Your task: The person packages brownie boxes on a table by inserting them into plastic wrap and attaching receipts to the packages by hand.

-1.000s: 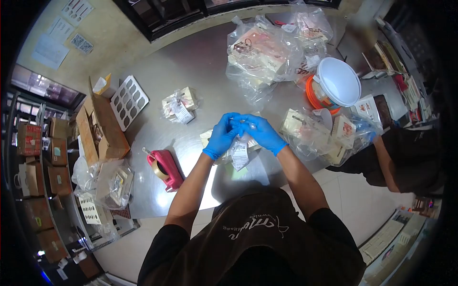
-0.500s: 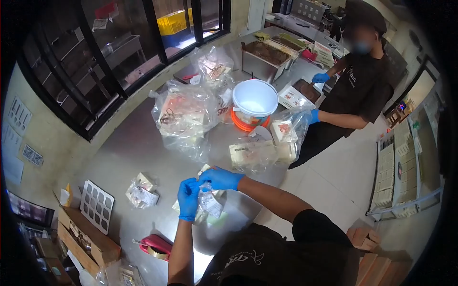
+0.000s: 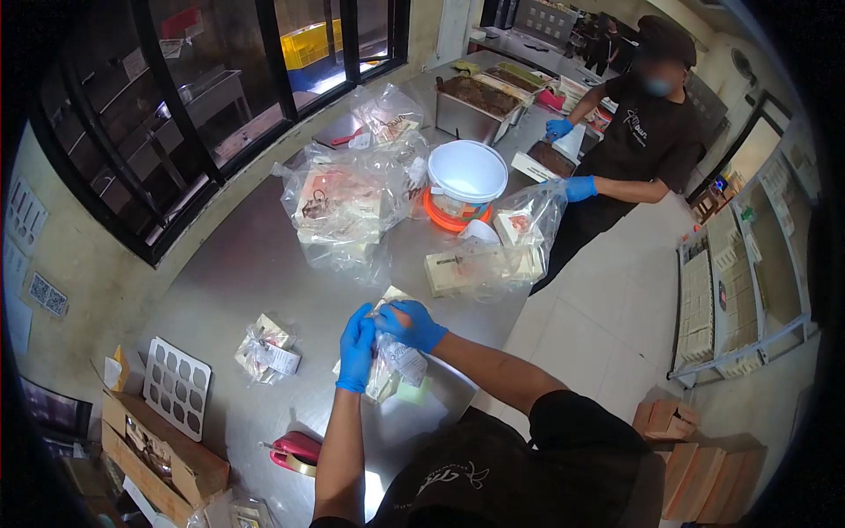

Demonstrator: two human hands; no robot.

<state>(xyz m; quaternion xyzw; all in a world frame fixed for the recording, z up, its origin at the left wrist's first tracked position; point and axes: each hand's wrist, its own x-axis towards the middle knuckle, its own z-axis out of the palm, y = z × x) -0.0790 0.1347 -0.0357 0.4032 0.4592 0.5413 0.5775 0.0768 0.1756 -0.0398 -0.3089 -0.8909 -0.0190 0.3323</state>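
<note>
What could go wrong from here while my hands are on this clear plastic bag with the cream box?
The thin clear plastic bag might tear if your blue-gloved left hand and blue-gloved right hand pull hard. The white printed paper label, close below the right hand, could crease. Your left forearm is beside the pinkish-red tape dispenser and may knock it.

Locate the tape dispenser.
In the head view, the pink tape dispenser sits on the metal table at lower left, just left of the person's left forearm and right of the open cardboard box.
</note>
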